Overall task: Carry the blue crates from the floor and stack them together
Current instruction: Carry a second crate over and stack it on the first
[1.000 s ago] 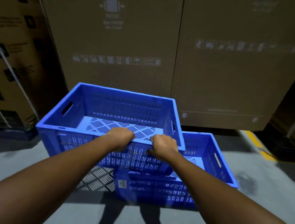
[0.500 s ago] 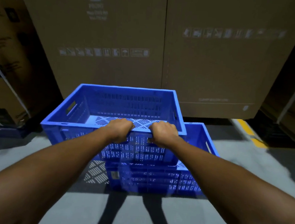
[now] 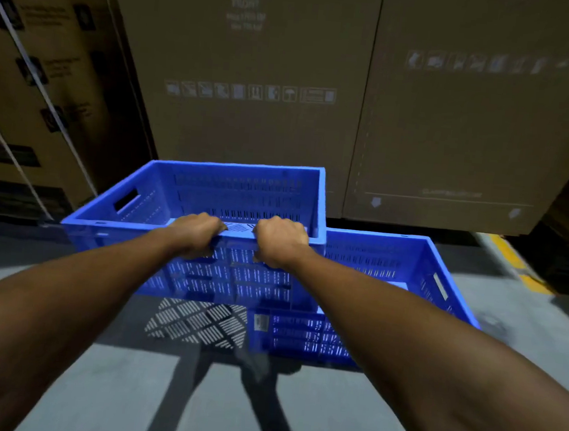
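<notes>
I hold an empty blue slotted crate [image 3: 160, 197] in the air by its near rim. My left hand [image 3: 195, 230] and my right hand [image 3: 279, 238] both grip that rim, side by side. A second blue crate [image 3: 409, 271] stands on the grey floor below and to the right. The carried crate overlaps the floor crate's left part and hangs offset to its left. The held crate's slotted shadow falls on the floor underneath.
Tall brown cardboard boxes [image 3: 456, 127] form a wall just behind the crates. More strapped cartons [image 3: 30, 73] stand at the left. A yellow floor line [image 3: 516, 259] runs at the right. Open grey floor [image 3: 106, 389] lies in front of me.
The held crate has shifted left relative to the floor crate, which now shows more on the right. The rim tilted nearer to level, and both hands kept their grip.
</notes>
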A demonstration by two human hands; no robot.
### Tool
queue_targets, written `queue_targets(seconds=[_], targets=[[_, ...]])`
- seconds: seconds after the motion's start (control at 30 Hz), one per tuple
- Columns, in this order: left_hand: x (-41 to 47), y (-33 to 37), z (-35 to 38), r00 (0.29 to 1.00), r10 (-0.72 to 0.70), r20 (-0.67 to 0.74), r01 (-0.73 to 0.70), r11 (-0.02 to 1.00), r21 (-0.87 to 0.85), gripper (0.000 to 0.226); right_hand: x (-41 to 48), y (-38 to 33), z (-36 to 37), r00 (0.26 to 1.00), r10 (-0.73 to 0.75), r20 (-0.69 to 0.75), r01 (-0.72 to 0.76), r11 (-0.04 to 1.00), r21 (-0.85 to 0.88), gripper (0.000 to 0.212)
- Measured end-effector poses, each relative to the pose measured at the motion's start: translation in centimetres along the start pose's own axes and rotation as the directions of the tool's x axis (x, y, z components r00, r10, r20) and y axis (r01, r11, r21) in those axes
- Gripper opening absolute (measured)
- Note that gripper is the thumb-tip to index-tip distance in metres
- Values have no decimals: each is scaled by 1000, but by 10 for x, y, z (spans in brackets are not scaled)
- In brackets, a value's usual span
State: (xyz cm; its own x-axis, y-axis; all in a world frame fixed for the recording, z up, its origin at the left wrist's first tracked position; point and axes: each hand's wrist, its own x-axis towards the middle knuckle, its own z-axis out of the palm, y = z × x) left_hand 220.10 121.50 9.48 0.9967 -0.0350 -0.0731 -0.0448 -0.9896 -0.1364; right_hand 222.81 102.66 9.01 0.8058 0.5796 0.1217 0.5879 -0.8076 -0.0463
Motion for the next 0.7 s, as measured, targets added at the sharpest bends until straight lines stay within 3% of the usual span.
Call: queue_targets(seconds=[0.4, 0.7], targets=[[-21, -71, 3, 996, -89, 3, 89, 993, 73, 14, 38, -66, 15, 999, -30, -39, 33, 996, 78, 34], [-20, -71, 2, 998, -67, 17, 65, 995, 81, 16, 40, -63, 18, 998, -14, -59, 18, 997, 78, 46]])
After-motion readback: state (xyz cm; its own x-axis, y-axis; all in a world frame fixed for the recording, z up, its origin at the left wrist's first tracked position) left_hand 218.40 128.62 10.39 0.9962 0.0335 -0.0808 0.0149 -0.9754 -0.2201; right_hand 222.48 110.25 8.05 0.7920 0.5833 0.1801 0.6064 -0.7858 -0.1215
